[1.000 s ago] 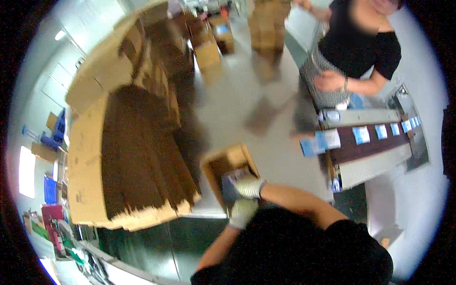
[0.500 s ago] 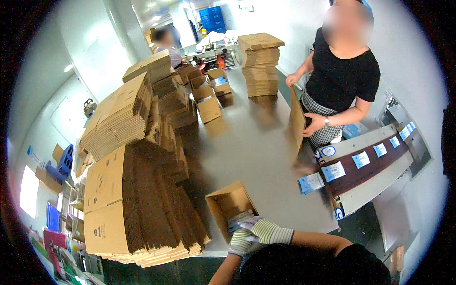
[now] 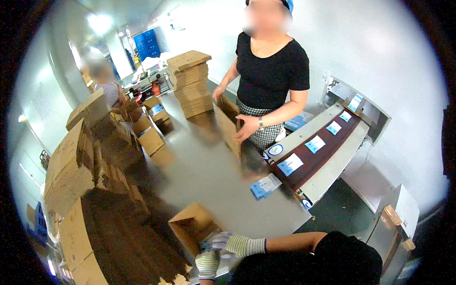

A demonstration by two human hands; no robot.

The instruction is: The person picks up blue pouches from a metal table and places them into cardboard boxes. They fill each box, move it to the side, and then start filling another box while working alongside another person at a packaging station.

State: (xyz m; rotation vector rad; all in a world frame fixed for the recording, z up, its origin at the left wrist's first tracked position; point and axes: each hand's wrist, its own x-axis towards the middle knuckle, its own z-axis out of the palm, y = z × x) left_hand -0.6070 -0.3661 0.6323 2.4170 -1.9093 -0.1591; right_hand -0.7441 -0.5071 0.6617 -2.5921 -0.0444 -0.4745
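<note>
On the near edge of the table an open cardboard box (image 3: 194,222) leans with its mouth toward me. Several pale blue-and-white packets (image 3: 209,243) show at its near side, partly covered by my gloves. My right hand (image 3: 233,243), in a striped knit glove, reaches over the box opening from the right, its fingers closed on the packets. At the box's near edge my left hand (image 3: 207,264), gloved alike, is beside the right one; its fingers are hidden. A few blue-and-white packets (image 3: 266,185) lie on the table at the belt's end.
A conveyor belt (image 3: 311,161) carries a row of packets toward the table (image 3: 209,166). Across it a co-worker (image 3: 270,71) holds a partly opened carton (image 3: 228,123). Stacks of flat cartons (image 3: 71,166) stand left, another stack (image 3: 192,85) far back. Filled boxes (image 3: 149,137) sit farther off.
My view has swung right, so everything sits farther left. The co-worker's flat carton has been spread partly open. Both my hands stay at the box.
</note>
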